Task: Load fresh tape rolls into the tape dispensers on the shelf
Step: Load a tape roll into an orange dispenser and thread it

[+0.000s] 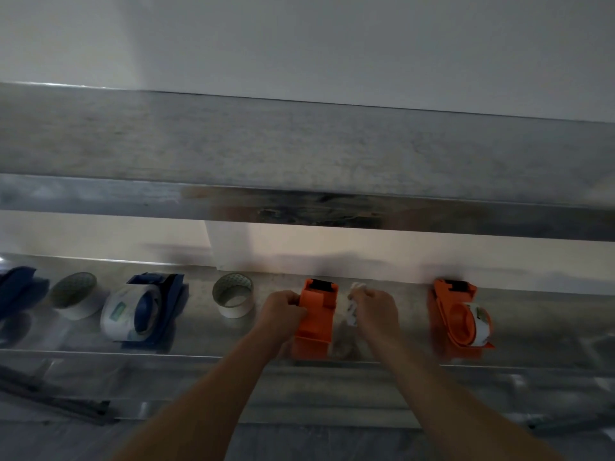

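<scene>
On a metal shelf [549,327], a person's left hand [284,307] is gripping one side of an orange dispenser [316,314], while the right hand [377,312] is holding a blurred white tape roll [352,311] just beside its other side. Pushing off-centre is likely risking a crooked seat or a sliding dispenser

Your right hand [374,312] hides most of the white tape [352,315] it grips, so you cannot tell whether it is a full roll or a loose end. Your left hand [283,311] curls its fingertips out of sight against the orange dispenser [316,317]. Far left of both hands, a blurred blue dispenser [16,287] is cut off by the frame edge.
</scene>
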`<state>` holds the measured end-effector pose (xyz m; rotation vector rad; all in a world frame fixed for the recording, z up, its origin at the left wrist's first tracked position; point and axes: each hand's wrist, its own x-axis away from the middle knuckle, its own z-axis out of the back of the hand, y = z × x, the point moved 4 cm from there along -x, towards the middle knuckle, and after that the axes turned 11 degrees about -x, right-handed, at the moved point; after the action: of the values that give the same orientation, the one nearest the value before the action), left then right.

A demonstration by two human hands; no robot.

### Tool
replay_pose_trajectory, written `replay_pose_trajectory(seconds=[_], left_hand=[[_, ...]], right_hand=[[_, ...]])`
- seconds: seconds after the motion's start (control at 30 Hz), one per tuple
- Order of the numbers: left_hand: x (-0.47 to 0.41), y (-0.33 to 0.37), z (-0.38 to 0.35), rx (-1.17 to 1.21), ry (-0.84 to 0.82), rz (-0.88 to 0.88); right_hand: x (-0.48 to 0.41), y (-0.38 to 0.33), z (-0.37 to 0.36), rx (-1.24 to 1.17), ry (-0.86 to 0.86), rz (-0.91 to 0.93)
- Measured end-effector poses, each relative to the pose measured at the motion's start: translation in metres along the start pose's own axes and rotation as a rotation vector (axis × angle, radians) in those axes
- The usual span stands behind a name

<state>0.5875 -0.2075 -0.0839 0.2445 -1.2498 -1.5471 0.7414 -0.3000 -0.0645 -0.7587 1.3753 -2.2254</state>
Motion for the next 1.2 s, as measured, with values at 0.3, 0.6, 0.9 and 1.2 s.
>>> replay_pose_trajectory(seconds=[0.3,0.6,0.9,1.2], left_hand=[[0.003,-0.005,-0.010,0.037,-0.004,0.044],[0.006,-0.014,-0.023,0.045,-0.048,0.056],[0.005,-0.010,-0.023,0.045,-0.023,0.054],[0.006,-0.012,-0.020,0.039,-0.039,0.066]], right_hand=[[-0.014,0.016,0.033,0.559,-0.006,0.257],[-0.021,0.059,0.042,0.891,-0.133,0.260],[-0.016,0.052,0.040,0.789,-0.125,0.332],[-0.018,0.048,0.042,0.788,-0.111,0.320]])
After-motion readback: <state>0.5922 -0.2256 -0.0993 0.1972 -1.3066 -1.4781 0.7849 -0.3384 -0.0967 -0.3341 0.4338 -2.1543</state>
